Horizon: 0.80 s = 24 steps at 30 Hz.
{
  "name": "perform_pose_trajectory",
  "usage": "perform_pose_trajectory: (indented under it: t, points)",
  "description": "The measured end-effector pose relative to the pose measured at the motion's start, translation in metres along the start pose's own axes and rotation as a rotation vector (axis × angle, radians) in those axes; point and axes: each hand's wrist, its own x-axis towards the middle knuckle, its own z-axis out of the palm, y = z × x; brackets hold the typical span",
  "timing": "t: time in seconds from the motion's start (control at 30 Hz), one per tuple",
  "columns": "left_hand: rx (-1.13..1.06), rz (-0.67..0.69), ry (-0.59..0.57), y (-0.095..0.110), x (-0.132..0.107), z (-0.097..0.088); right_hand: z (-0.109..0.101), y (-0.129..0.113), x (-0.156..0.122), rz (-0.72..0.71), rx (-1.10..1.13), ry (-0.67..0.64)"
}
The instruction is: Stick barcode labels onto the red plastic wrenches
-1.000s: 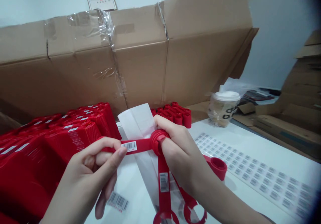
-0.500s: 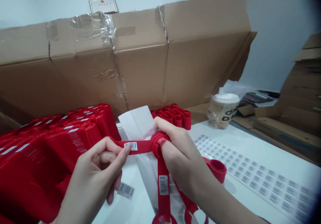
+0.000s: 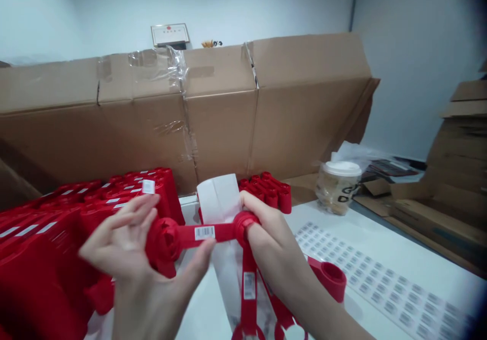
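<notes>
My right hand [image 3: 274, 248] is closed round the ring end of a red plastic strip [image 3: 224, 232], with a finger through the ring. The strip runs level to the left, carries a white barcode label [image 3: 204, 232] and ends in a round red head [image 3: 164, 239]. My left hand [image 3: 129, 253] is spread beside that head, its thumb tip touching the strip just under the label. More red strips [image 3: 249, 289] hang down from my right hand, one with its own barcode label. A small white label [image 3: 148, 186] shows near my left fingertips; I cannot tell whether it sticks to a finger.
Stacks of labelled red pieces [image 3: 49, 233] fill the left. A white backing paper [image 3: 218, 198] and a short row of red pieces [image 3: 271, 188] lie behind my hands. A barcode sticker sheet [image 3: 384, 286], a lidded cup [image 3: 339, 185], a tall cardboard wall [image 3: 213, 106] and boxes [image 3: 452, 188] surround the white table.
My left hand has let go of its pinch on the strip and spread its fingers, uncovering the round head. The barcode sticker below that hand is gone from view. The camera has tilted up.
</notes>
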Motion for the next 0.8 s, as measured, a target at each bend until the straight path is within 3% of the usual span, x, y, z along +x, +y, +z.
perform_pose_trajectory:
  t: [0.1,0.2,0.33,0.47,0.6,0.8]
  points:
    - [0.043,-0.067,-0.08,-0.008,-0.001,0.007,0.005,-0.006,-0.009,-0.075,-0.027,-0.018]
    - [-0.045,-0.224,-0.179,-0.016,0.005,0.0,0.004,-0.009,-0.01,-0.109,-0.041,-0.017]
    - [-0.248,-0.357,-0.268,-0.017,0.016,-0.012,-0.001,-0.005,-0.003,-0.08,-0.071,0.037]
    - [-0.246,-0.546,-0.331,-0.012,0.025,-0.019,-0.007,-0.001,0.005,-0.033,-0.088,0.122]
    - [-0.425,-0.595,-0.264,-0.01,0.029,-0.026,-0.013,-0.004,0.01,0.021,-0.026,0.155]
    - [-0.634,-0.636,-0.16,-0.003,0.025,-0.034,-0.018,-0.004,0.017,0.115,0.162,0.037]
